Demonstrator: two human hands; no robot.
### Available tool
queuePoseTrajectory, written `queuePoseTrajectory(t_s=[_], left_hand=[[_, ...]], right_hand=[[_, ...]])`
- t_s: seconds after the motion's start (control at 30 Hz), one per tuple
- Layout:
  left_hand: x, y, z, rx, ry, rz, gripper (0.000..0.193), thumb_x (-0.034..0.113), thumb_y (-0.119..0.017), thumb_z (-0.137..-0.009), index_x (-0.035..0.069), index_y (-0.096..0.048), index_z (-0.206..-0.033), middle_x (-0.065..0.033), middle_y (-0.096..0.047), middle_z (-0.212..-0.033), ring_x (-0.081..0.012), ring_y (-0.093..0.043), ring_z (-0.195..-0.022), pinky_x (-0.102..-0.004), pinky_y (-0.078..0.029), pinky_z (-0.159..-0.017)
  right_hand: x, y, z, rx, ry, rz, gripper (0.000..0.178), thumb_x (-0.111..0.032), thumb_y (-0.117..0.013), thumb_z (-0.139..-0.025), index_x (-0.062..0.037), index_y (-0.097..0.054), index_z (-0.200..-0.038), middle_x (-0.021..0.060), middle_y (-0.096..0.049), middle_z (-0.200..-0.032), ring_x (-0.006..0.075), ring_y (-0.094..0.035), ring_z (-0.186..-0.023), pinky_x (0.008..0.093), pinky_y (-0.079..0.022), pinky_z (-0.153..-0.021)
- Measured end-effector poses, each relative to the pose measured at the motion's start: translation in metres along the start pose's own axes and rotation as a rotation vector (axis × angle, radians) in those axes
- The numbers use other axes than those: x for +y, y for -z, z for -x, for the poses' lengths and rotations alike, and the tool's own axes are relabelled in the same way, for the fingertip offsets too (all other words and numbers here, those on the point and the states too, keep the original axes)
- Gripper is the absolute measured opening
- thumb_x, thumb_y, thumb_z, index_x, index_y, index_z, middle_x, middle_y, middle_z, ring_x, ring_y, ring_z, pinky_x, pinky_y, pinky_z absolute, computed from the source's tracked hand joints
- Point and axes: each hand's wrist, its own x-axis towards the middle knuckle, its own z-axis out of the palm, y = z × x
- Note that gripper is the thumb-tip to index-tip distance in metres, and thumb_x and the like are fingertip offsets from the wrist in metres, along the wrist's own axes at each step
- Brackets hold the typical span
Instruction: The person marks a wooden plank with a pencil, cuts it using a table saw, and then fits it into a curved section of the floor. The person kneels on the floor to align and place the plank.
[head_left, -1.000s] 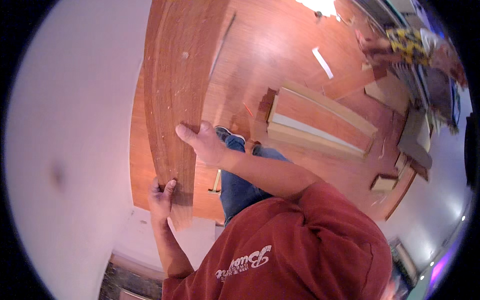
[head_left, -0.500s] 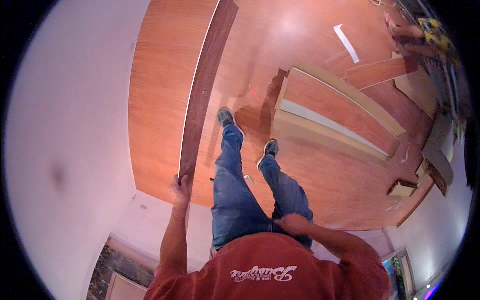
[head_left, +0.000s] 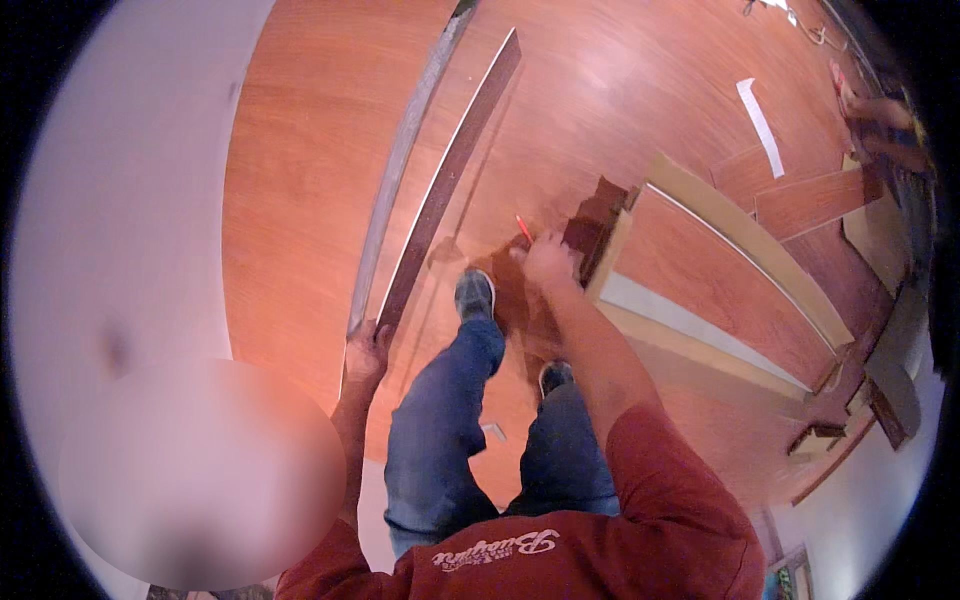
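Head view: left hand (head_left: 365, 345) on plank (head_left: 445, 185), far end cut off.

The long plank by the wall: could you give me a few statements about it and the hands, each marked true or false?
1. The left hand grips the near end of a long dark plank. True.
2. The plank lies flat across the person's knees. False: it runs away from the hand over the wooden floor, beside the white wall.
3. The right hand holds a red pencil. True.
4. Both hands are on the plank. False: the right hand is apart from it, near an open box of floorboards.
5. The person is barefoot. False: a dark shoe shows.
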Motion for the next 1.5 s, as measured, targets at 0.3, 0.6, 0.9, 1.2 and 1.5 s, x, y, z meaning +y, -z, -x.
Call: queuePoseTrajectory(t_s=[0.3, 0.6, 0.9, 1.2, 1.5], left_hand=[[0.0, -0.059, -0.134, 0.064, -0.018, -0.082, 0.024, 0.026, -0.061, -0.101, 0.003, -0.064, -0.106, -0.0311, -0.069, -0.091, -0.0506, -0.067, -0.087, -0.0588, -0.052, -0.073], [0.045, -0.09, -0.196, 0.175, -0.185, -0.12, 0.028, 0.026, -0.062, -0.101, -0.001, -0.062, -0.096, -0.0333, -0.065, -0.087, -0.0529, -0.066, -0.083, -0.059, -0.051, -0.068], [0.079, -0.08, -0.309, 0.273, -0.1, -0.215, 0.028, 0.028, -0.061, -0.102, 0.001, -0.062, -0.096, -0.0317, -0.065, -0.081, -0.0516, -0.065, -0.076, -0.0582, -0.05, -0.061], [0.102, -0.09, -0.329, 0.295, 0.012, -0.298, 0.031, 0.034, -0.058, -0.103, 0.004, -0.061, -0.095, -0.0294, -0.066, -0.08, -0.0517, -0.065, -0.074, -0.0592, -0.051, -0.062], [0.088, -0.105, -0.341, 0.316, 0.12, -0.259, 0.03, 0.032, -0.058, -0.103, 0.002, -0.062, -0.101, -0.0331, -0.067, -0.087, -0.051, -0.067, -0.079, -0.0592, -0.052, -0.066]], right_hand=[[0.054, -0.09, -0.151, 0.264, 0.28, 0.287, 0.036, -0.033, -0.055, -0.097, -0.0039, -0.066, -0.116, 0.0153, -0.061, -0.12, 0.0339, -0.057, -0.118, 0.0512, -0.045, -0.102], [0.07, 0.049, -0.294, 0.918, -0.201, 0.02, 0.066, -0.043, -0.056, -0.099, -0.0023, -0.047, -0.15, 0.0173, -0.04, -0.16, 0.04, -0.032, -0.148, 0.0586, -0.02, -0.122], [0.033, 0.095, -0.319, 0.842, -0.154, -0.077, 0.069, -0.046, -0.051, -0.101, -0.0049, -0.04, -0.156, 0.015, -0.032, -0.166, 0.0368, -0.024, -0.154, 0.0585, -0.012, -0.125], [0.046, 0.094, -0.326, 0.879, -0.134, -0.109, 0.07, -0.046, -0.055, -0.099, -0.0067, -0.039, -0.156, 0.0135, -0.032, -0.165, 0.0372, -0.024, -0.154, 0.0593, -0.013, -0.125], [0.043, 0.094, -0.325, 0.911, -0.129, -0.014, 0.067, -0.046, -0.055, -0.099, -0.0036, -0.046, -0.151, 0.0148, -0.035, -0.163, 0.0388, -0.029, -0.151, 0.0602, -0.018, -0.123]])
